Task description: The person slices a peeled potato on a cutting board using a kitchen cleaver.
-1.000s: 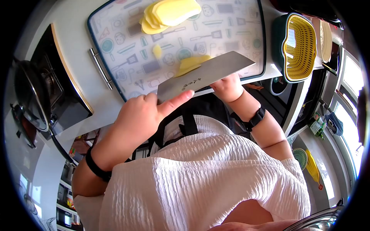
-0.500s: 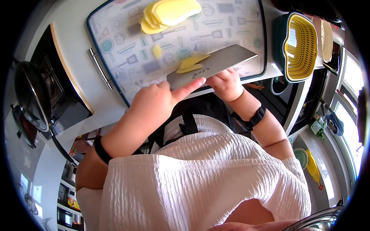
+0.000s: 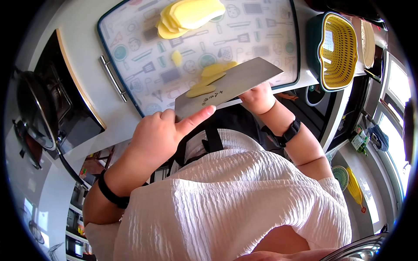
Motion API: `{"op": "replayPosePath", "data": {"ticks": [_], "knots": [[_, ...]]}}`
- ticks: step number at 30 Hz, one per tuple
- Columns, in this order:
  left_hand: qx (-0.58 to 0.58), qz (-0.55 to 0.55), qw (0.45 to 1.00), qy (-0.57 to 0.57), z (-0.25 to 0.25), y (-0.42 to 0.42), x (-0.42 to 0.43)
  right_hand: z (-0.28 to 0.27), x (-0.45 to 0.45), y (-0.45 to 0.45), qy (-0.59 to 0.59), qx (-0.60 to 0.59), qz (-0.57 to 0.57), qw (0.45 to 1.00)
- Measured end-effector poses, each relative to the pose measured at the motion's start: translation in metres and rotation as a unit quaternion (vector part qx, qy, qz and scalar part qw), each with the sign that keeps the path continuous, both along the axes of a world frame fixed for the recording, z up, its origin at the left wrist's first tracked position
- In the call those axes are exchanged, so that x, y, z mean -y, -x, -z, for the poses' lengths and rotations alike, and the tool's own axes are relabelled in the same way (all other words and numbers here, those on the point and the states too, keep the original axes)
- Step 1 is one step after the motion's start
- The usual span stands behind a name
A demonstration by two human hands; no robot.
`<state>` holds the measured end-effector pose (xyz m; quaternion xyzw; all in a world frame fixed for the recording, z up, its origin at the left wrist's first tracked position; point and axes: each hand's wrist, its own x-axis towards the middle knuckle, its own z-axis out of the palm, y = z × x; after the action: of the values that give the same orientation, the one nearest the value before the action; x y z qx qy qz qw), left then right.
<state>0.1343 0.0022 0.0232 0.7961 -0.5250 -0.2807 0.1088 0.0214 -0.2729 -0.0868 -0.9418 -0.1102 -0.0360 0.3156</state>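
Observation:
My left hand (image 3: 157,126) is closed at the left end of a broad steel cleaver (image 3: 239,81), one finger stretched along the blade. The handle is hidden in the fist. The blade is tilted over the near edge of the patterned cutting board (image 3: 143,82). A thin potato slice (image 3: 200,91) clings to the blade, and more slices (image 3: 217,68) lie by its far edge. My right hand (image 3: 257,99) is curled just behind the blade on the near side; its fingertips are partly covered, and what they hold is hidden. A fanned stack of larger potato slices (image 3: 191,16) lies at the board's far side.
To the right of the board stands a yellow strainer basket (image 3: 342,50) in a dark green bowl. A small potato bit (image 3: 176,58) sits left of the blade. At the left are a black pan (image 3: 37,108) and a metal handle (image 3: 114,80).
The cleaver has come down and left, toward my body, with my left hand and the clinging slice moving along. My right hand has shifted only slightly.

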Motion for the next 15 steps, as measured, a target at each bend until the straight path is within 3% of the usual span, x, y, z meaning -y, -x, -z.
{"op": "replayPosePath", "data": {"ticks": [15], "knots": [[-0.012,0.009,1.0,-0.001,-0.0079,0.0006,0.0003,0.0051,-0.0027,0.0058,-0.036,-0.036,0.047,0.998]]}}
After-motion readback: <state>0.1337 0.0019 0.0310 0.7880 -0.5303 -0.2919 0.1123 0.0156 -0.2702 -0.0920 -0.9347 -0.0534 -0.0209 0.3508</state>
